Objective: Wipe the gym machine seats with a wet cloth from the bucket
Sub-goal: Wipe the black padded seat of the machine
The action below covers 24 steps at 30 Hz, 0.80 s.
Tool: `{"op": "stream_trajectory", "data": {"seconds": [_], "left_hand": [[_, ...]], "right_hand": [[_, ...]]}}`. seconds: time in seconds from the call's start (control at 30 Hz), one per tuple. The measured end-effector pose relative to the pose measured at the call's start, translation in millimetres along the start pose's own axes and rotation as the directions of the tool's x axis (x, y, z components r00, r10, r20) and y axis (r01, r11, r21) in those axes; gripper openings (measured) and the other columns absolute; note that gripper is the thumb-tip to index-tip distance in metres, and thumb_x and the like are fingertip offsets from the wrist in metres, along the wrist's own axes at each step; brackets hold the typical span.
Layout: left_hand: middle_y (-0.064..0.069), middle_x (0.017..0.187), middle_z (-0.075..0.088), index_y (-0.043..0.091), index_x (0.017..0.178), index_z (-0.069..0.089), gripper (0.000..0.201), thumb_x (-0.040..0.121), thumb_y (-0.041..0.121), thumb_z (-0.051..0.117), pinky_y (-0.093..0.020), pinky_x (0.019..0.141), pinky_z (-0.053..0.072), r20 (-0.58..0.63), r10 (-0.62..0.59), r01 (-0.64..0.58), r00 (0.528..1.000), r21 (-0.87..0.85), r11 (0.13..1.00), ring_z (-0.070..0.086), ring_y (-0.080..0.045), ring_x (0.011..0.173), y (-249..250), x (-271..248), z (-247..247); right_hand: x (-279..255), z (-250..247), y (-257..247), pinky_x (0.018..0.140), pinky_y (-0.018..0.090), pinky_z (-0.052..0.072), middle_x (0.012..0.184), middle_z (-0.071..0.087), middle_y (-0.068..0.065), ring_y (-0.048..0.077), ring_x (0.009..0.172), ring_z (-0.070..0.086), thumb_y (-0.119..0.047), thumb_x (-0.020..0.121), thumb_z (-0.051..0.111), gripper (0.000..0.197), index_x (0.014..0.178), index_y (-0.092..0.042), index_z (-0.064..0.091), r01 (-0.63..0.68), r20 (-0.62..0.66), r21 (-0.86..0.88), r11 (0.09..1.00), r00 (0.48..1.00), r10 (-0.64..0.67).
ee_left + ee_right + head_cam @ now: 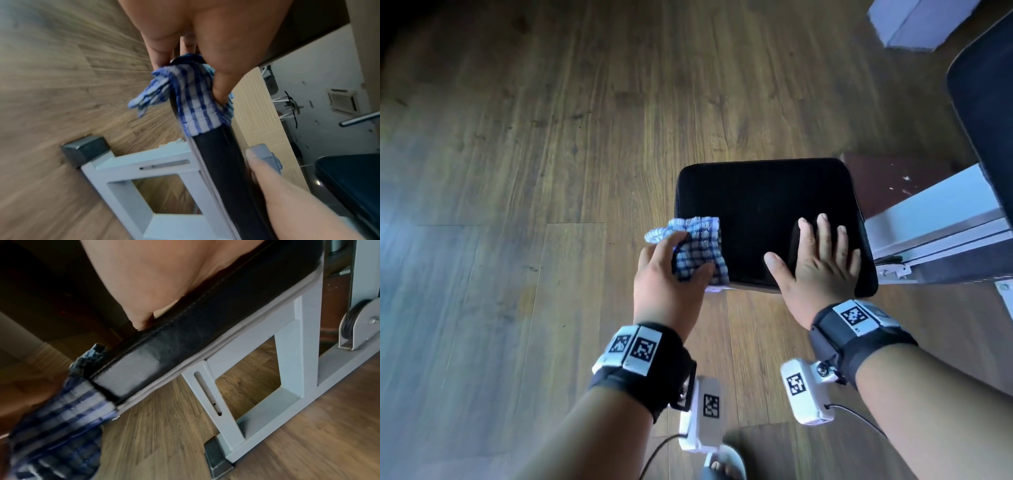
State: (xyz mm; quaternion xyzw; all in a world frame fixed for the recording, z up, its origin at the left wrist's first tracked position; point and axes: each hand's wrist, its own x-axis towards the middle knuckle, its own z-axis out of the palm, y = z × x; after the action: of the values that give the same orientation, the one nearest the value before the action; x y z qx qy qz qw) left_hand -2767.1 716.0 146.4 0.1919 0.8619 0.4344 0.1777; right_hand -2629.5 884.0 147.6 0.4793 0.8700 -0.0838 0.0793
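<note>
At the black seat pad's (pixel 763 219) eight-o'clock corner, the left hand (pixel 667 277) grips the checked wet cloth (pixel 700 250) draped over the edge, best drawn toward three o'clock in overlapping strokes while the flat, spread-fingered right hand (pixel 815 263) steadies the pad.

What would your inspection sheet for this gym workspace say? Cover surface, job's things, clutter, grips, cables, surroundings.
Surface: black seat pad on a grey frame.
Job's things: blue checked cloth draped over the seat's left edge; bucket not in view.
Clutter: nothing seen.
Grips: left hand grips the cloth; right hand rests flat on the seat.
Cables: black wrist-camera leads.
Surroundings: wood floor, second dark pad, pulley.
</note>
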Motion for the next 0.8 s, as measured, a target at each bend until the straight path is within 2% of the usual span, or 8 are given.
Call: {"op": "stream_trajectory", "data": {"seconds": [0.17,0.27,0.47,0.6,0.67,0.73,0.8], "left_hand": [[0.005,0.124,0.057,0.036,0.131,0.058,0.054,0.081,0.041,0.078,-0.017,0.082,0.037,0.035,-0.01,0.009,0.999,0.039,0.999,0.05,-0.005,0.094,21,54,-3],[0.005,0.122,0.06,0.037,0.129,0.06,0.053,0.08,0.042,0.078,-0.018,0.083,0.039,0.036,-0.021,0.019,0.999,0.052,0.998,0.052,-0.005,0.093,22,52,-6],[0.011,0.12,0.049,0.038,0.133,0.057,0.059,0.078,0.033,0.079,-0.009,0.083,0.032,0.07,-0.018,0.012,0.997,0.075,0.997,0.048,-0.002,0.093,5,-9,-10],[0.007,0.119,0.053,0.034,0.127,0.065,0.057,0.073,0.035,0.084,-0.008,0.083,0.032,0.052,0.021,-0.024,0.998,0.059,0.998,0.053,-0.006,0.097,16,25,-8],[0.003,0.121,0.053,0.034,0.129,0.064,0.054,0.078,0.033,0.08,-0.008,0.082,0.033,0.044,-0.03,0.027,0.999,0.076,0.997,0.053,-0.007,0.094,32,53,-4],[0.002,0.122,0.05,0.036,0.13,0.062,0.052,0.08,0.03,0.074,-0.018,0.087,0.043,0.069,-0.108,0.099,0.992,0.119,0.988,0.058,-0.015,0.099,45,71,0],[-0.001,0.123,0.049,0.038,0.132,0.059,0.052,0.082,0.037,0.071,-0.033,0.094,0.05,0.115,-0.119,0.092,0.986,0.22,0.971,0.058,-0.027,0.109,54,70,0]], "right_hand": [[5,2,-37,0.118,0.057,-0.003,0.163,-0.013,0.007,0.034,0.148,-0.013,-0.072,0.088,0.017,0.088,0.155,-0.017,-0.001,-0.154,0.019,0.032,0.987,0.988,0.154],[3,5,-39,0.118,0.058,-0.001,0.163,-0.012,0.01,0.035,0.148,-0.011,-0.073,0.087,0.013,0.091,0.155,-0.014,0.0,-0.142,-0.002,0.019,0.99,0.99,0.142],[1,4,-40,0.117,0.059,0.0,0.163,-0.011,0.011,0.036,0.148,-0.01,-0.072,0.087,0.015,0.09,0.155,-0.014,0.001,-0.134,-0.018,0.017,0.991,0.991,0.134],[1,3,-40,0.117,0.059,0.0,0.163,-0.011,0.012,0.036,0.148,-0.01,-0.072,0.088,0.014,0.09,0.155,-0.014,0.0,-0.14,-0.024,0.008,0.99,0.99,0.14],[1,4,-41,0.117,0.06,0.0,0.162,-0.011,0.012,0.037,0.148,-0.01,-0.072,0.087,0.014,0.09,0.155,-0.013,0.0,-0.138,-0.005,0.003,0.99,0.99,0.138],[4,0,-38,0.117,0.061,0.001,0.163,-0.011,0.011,0.037,0.148,-0.009,-0.07,0.089,0.019,0.089,0.155,-0.013,0.002,-0.143,0.03,0.015,0.99,0.989,0.142],[7,-10,-34,0.117,0.059,0.007,0.163,0.001,0.008,0.036,0.149,0.001,-0.056,0.094,0.039,0.075,0.153,-0.017,0.013,-0.115,0.013,0.162,0.98,0.993,0.115]]}}
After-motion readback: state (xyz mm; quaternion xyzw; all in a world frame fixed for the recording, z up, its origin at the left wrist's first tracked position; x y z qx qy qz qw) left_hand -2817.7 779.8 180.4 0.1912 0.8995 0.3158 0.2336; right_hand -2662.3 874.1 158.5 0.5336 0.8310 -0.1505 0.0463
